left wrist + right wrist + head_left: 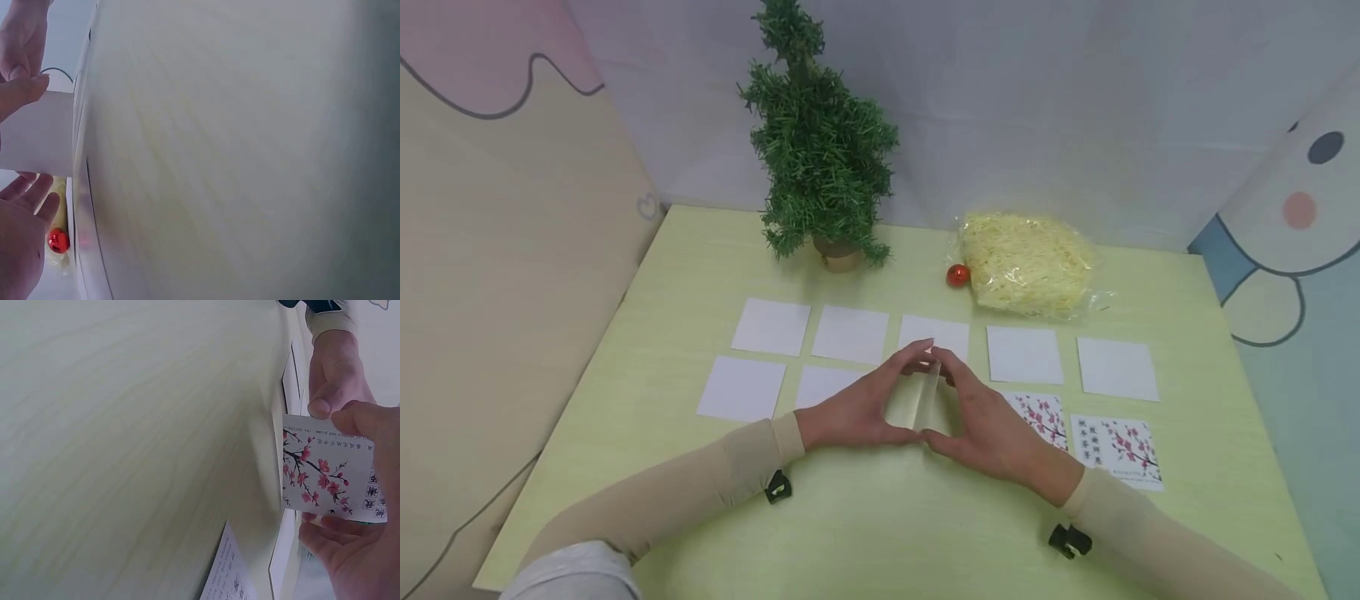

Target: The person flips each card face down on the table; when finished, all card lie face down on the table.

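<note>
Both hands hold one square card (927,398) on edge between them, over the front middle of the table. My left hand (853,408) grips it with the thumb at the near edge and fingers at the far edge. Thumb and fingers of my right hand (1000,425) do the same from the other side. Pink blossom branches and Chinese writing cover the face of the card (328,465) in the right wrist view. Its other side (37,134) looks plain white in the left wrist view. Close by my right hand lie two blossom-printed cards, one (1120,450) fully visible, one (1041,417) partly covered.
Several blank white cards (771,327) lie in two rows on the pale green table (850,533). Behind them stand a small artificial Christmas tree (823,158), a shiny red ball (957,276) and a clear bag of yellow shredded filler (1030,262).
</note>
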The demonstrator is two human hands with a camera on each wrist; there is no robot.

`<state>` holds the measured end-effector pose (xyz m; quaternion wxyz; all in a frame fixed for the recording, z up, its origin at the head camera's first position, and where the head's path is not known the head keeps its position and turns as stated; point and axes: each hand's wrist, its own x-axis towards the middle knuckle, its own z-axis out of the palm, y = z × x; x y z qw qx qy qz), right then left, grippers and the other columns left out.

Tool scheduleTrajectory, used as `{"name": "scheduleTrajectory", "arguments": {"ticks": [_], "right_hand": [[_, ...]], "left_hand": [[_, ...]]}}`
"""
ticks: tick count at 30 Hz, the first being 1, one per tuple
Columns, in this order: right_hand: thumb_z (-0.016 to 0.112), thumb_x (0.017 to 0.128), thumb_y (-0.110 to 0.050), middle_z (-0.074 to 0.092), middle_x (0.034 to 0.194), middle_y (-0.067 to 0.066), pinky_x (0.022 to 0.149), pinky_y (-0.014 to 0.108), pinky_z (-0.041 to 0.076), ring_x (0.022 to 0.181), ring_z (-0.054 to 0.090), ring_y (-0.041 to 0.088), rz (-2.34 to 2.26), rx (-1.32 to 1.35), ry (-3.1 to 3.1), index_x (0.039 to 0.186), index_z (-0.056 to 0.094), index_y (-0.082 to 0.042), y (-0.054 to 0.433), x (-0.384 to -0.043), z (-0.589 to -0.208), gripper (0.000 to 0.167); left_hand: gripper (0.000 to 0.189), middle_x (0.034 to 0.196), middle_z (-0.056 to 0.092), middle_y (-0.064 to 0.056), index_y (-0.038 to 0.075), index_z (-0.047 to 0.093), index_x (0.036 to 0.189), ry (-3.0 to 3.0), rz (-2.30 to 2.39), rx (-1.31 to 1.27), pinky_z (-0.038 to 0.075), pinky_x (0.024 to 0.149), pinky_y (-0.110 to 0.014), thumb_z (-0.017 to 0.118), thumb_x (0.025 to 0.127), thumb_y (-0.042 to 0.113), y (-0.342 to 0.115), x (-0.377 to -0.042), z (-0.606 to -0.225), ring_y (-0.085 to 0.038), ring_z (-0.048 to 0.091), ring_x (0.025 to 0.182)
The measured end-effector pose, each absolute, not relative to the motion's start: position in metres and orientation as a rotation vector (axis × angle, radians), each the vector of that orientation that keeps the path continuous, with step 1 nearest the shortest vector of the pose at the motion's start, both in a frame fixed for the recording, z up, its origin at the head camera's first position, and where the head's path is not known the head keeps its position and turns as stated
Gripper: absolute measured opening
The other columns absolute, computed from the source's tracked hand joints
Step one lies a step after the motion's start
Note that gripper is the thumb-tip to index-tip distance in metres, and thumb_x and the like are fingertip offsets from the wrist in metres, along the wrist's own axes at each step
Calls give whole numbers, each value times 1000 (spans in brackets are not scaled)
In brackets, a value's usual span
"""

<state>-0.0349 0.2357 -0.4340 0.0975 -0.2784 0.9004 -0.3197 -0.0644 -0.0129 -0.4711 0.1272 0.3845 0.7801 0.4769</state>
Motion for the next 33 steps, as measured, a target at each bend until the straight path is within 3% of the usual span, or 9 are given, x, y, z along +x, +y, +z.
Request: {"name": "scheduleTrajectory", "arguments": {"ticks": [5,9,15,23,27,33], "right_hand": [[94,88,-36,51,161,18,120,57,49,148,53,36,-966,-894,2721,170,27,-10,239,-37,-431,109],[97,85,-38,45,164,16,123,56,45,152,46,36,-933,-966,2798,156,47,-4,245,-39,-433,93],[93,86,-41,62,144,10,110,57,47,137,53,33,-644,-1092,2830,132,75,-11,255,-40,-441,58],[87,93,-45,71,138,6,104,52,47,129,63,26,-456,-1180,2795,129,82,-19,260,-38,-451,45],[86,94,-47,71,138,5,103,51,49,127,65,25,-395,-1229,2801,128,83,-20,261,-38,-454,44],[86,94,-42,70,139,6,104,50,52,128,65,26,-380,-1254,2806,126,84,-18,260,-37,-454,40]], "left_hand": [[124,167,45,-8,18,9,176,2405,1262,1222,45,122,-48,96,87,24,-16,-68,-470,-25,53,146],[127,173,39,-7,21,8,176,2464,1164,1259,41,119,-52,96,85,21,-19,-71,-469,-23,53,144],[130,178,31,-4,24,7,177,2462,1084,1211,35,124,-55,97,83,20,-23,-73,-470,-20,53,149],[124,178,31,7,29,13,177,2455,960,1187,30,129,-53,98,86,29,-23,-70,-468,-15,47,156],[121,175,41,7,26,18,177,2490,858,1245,30,130,-52,97,86,32,-21,-71,-469,-14,47,155],[115,150,65,2,22,23,176,2535,754,1308,31,131,-48,96,88,34,-22,-70,-471,-16,57,144]]}}
